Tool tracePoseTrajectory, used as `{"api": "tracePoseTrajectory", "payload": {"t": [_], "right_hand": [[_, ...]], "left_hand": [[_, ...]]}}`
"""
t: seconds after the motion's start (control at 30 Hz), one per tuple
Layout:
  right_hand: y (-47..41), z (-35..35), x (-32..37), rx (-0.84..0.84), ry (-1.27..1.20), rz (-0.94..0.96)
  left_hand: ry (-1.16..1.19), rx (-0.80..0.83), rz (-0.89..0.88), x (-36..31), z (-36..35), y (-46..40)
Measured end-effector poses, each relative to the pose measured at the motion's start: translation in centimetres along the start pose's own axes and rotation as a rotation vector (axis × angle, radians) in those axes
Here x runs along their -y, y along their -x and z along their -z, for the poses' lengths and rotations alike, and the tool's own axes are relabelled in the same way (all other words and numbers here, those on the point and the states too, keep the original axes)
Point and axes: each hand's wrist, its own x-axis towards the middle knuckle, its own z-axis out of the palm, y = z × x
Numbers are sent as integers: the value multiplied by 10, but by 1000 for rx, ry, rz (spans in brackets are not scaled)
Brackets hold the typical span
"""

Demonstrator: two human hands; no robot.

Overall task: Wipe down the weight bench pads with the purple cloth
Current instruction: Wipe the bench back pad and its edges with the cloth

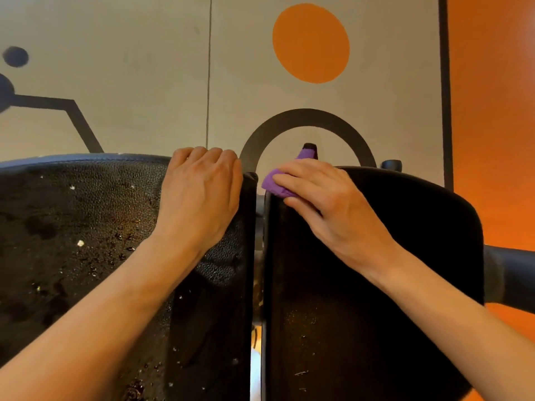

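Observation:
Two black bench pads fill the lower view with a narrow gap between them. The left pad (pixel 72 227) is textured, wet and dotted with white specks. The right pad (pixel 376 328) is smoother and darker. My left hand (pixel 199 198) lies flat on the left pad's far right corner, fingers curled over its top edge, holding nothing. My right hand (pixel 327 204) presses the bunched purple cloth (pixel 275 183) against the far left corner of the right pad, beside the gap. Another bit of purple cloth shows past the fingers near a black knob (pixel 309 147).
The floor beyond is grey with an orange circle (pixel 311 43), a black arc (pixel 307 117) and black lines. An orange floor area (pixel 492 111) lies on the right. A dark padded roller (pixel 509 276) sticks out at the right of the bench.

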Motion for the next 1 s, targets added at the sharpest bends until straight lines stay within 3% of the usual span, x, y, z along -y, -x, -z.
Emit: {"api": "tracePoseTrajectory", "payload": {"t": [0.27, 0.6, 0.93, 1.0], "right_hand": [[23, -26, 36, -498, -298, -190], [44, -41, 90, -644, -694, -550], [34, -85, 134, -845, -687, -782], [31, -94, 143, -818, -674, -820]], "left_hand": [[94, -27, -77, 2, 3, 3], [98, 84, -170, 11, 23, 54], [32, 143, -250, 23, 15, 89], [37, 137, -259, 32, 14, 93]]}}
